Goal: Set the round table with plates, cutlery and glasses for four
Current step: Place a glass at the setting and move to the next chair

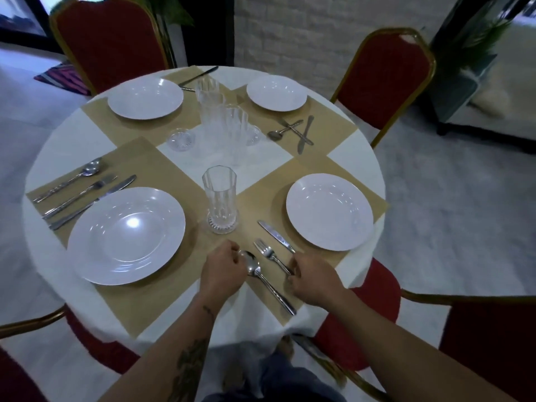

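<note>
Head view: left hand (223,269) curled over spoon (268,284) bowl, grip unclear; right hand (311,278) grip pinches fork (272,256) handle.

On the table (58,134): 4 plates (126,236), 4 mats (150,169), 4 knives (275,235), 3 clear forks (268,250), 3 clear spoons (91,168), 3 coasters (181,139). 1 glass (219,195) stands alone; the cluster (229,126) at the table's centre is too blurred to count. Around the table, 4 chairs (107,39).
</note>
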The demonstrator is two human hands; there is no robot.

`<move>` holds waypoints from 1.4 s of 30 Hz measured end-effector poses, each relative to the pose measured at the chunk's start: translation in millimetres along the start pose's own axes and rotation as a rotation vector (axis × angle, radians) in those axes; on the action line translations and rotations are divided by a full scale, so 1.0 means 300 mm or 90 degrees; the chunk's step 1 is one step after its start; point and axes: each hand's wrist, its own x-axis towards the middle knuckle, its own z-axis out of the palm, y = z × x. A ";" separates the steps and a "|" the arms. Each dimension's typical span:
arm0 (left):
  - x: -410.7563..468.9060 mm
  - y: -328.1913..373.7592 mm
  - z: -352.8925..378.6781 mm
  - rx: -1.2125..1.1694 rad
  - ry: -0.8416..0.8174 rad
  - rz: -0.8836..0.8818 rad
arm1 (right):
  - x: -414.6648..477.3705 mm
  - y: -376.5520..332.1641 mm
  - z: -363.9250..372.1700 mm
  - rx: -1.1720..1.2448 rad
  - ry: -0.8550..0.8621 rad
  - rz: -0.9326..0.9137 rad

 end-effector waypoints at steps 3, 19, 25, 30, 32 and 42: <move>0.002 0.000 0.002 -0.007 0.005 -0.023 | -0.011 -0.010 0.032 -0.011 0.019 -0.002; -0.043 0.085 -0.006 -0.013 0.053 -0.006 | -0.065 0.090 -0.001 0.095 0.075 0.046; -0.069 0.312 0.069 -0.076 -0.028 0.068 | -0.149 0.217 -0.111 0.163 0.073 0.084; -0.096 0.546 0.129 -0.215 -0.211 0.026 | -0.217 0.343 -0.321 0.181 0.128 0.062; -0.137 0.637 0.156 -0.238 -0.218 0.033 | -0.259 0.429 -0.418 0.179 0.163 0.053; -0.513 1.110 0.454 -0.239 -0.160 0.158 | -0.591 1.048 -0.840 0.128 0.220 0.031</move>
